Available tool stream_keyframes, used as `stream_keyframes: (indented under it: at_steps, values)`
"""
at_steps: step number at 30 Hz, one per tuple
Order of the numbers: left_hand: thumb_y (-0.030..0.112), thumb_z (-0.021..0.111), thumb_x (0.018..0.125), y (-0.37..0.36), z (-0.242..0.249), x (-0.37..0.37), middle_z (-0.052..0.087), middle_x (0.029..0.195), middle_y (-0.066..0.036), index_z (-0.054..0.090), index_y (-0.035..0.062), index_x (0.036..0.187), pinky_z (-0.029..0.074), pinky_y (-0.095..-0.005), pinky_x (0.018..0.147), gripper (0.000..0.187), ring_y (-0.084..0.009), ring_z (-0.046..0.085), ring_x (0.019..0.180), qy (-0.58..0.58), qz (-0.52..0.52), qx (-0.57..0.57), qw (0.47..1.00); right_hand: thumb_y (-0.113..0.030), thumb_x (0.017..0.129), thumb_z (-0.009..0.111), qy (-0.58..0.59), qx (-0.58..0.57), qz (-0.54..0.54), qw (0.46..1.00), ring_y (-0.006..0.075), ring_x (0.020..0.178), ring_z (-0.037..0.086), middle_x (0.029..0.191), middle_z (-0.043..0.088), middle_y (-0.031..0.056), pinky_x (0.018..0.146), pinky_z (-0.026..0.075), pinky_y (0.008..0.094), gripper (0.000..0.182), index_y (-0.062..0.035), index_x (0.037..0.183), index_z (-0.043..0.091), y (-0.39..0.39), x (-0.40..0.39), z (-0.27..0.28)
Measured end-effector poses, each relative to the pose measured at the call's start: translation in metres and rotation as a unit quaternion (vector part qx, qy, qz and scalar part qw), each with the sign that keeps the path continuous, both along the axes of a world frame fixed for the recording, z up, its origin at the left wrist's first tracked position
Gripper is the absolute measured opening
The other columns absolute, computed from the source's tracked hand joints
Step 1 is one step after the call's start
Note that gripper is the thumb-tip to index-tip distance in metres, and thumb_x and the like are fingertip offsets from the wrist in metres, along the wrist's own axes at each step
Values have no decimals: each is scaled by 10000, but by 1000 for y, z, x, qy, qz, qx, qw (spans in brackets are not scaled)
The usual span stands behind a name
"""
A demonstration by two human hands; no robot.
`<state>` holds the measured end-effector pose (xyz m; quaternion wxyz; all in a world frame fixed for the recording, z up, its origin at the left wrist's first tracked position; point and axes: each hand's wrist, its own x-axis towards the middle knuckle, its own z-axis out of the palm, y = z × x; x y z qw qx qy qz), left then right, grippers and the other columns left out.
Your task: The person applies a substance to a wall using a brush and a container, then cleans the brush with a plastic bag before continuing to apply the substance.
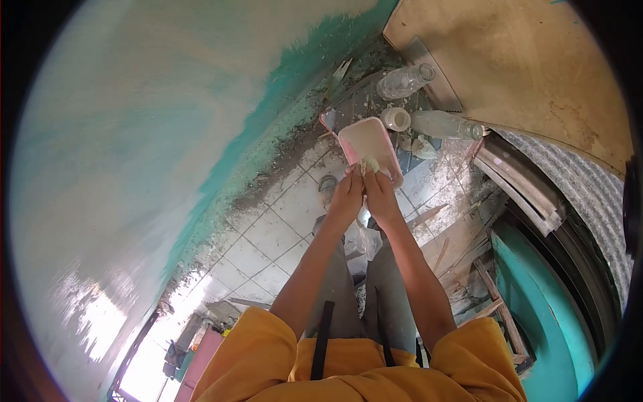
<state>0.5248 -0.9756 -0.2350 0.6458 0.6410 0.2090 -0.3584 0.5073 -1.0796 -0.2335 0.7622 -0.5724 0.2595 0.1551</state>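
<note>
My left hand (345, 195) and my right hand (380, 193) meet in front of me, fingers closed and thumbs close together. Pinched between their fingertips is a crumpled, pale yellowish-white piece (369, 164); I cannot tell its material. Thin clear plastic (366, 242) hangs below the hands, in front of my legs. Just beyond my fingers is a pink-rimmed rectangular tub (395, 151) with a whitish layer inside, its near edge partly hidden by the hands.
Glass bottles (402, 82) (443, 125) and a white jar (396, 119) stand behind the tub. A partly whitened turquoise wall (167, 120) rises at left. Debris and wood strips litter the tiled floor (271, 236). Boards and corrugated sheet (589, 181) lean at right.
</note>
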Motion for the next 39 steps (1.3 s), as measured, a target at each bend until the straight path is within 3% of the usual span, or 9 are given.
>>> stream_keyframes:
  at_steps: [7, 11, 14, 16, 23, 26, 29, 31, 39]
  values:
    - [381, 393, 1070, 4, 15, 3, 506, 736, 15, 587, 48, 1063, 371, -259, 505, 386, -77, 454, 579, 160, 62, -147, 974, -251, 1075, 356, -19, -24, 5, 1000, 127, 762, 644, 871, 679, 87, 668, 528, 265, 419, 51, 1069, 647, -3, 4, 6]
    - [396, 403, 1067, 6, 23, 2, 502, 727, 23, 560, 64, 1010, 392, -259, 507, 372, -90, 474, 564, 114, 3, -183, 976, -262, 1076, 345, 9, 1, -18, 1000, 145, 807, 656, 891, 687, 93, 701, 544, 288, 436, 50, 1089, 648, -8, 4, 2]
    - [398, 385, 1074, 7, 31, 3, 482, 729, 16, 569, 80, 1077, 448, -258, 564, 367, -89, 475, 586, 114, -29, -174, 978, -269, 1073, 342, 44, 55, -63, 996, 149, 829, 664, 970, 691, 115, 723, 548, 294, 428, 44, 1170, 616, -15, 2, 2]
    - [358, 399, 1077, 11, 28, 3, 477, 695, 23, 565, 79, 1096, 438, -247, 538, 325, -83, 465, 562, 49, -95, -134, 985, -268, 1061, 353, 36, 268, -50, 962, 147, 827, 661, 1067, 679, 116, 739, 543, 291, 411, 25, 1254, 567, -23, -4, 4]
    - [312, 400, 1081, 5, 7, -10, 490, 699, 23, 580, 84, 1106, 392, -212, 497, 291, -69, 472, 574, 99, 86, -214, 968, -239, 1045, 358, 40, 207, -105, 972, 124, 842, 636, 1098, 660, 75, 717, 522, 266, 377, -2, 1264, 553, 10, -5, 24]
    - [267, 398, 1076, 0, 16, -11, 479, 714, 12, 584, 64, 1136, 404, -232, 524, 281, -85, 474, 597, 50, 41, -55, 996, -248, 1041, 382, 77, 152, -60, 984, 183, 974, 632, 1060, 640, 109, 904, 502, 330, 329, 4, 1129, 575, 9, -7, 26]
    - [232, 401, 1062, 6, 6, -20, 574, 793, -72, 579, 18, 1161, 472, -313, 609, 296, -199, 580, 674, -164, -78, 110, 977, -207, 1030, 403, 58, 200, -109, 972, 196, 951, 632, 991, 623, 96, 892, 510, 332, 276, 9, 1032, 574, 16, -4, 20]
    - [203, 452, 1023, 7, 20, -18, 642, 880, -271, 585, -2, 1101, 501, -473, 665, 256, -490, 630, 827, -221, -89, 129, 963, -188, 1016, 426, 42, 199, -119, 972, 214, 923, 640, 969, 616, 98, 860, 520, 332, 256, 15, 984, 579, 17, -1, 18]
    - [195, 466, 1019, 5, 30, -18, 632, 813, -276, 565, 9, 1030, 474, -500, 612, 210, -485, 625, 769, -230, -98, 133, 959, -203, 1012, 461, 100, 144, -111, 978, 229, 896, 676, 898, 581, 61, 798, 534, 332, 248, 7, 958, 581, 5, 14, 28]
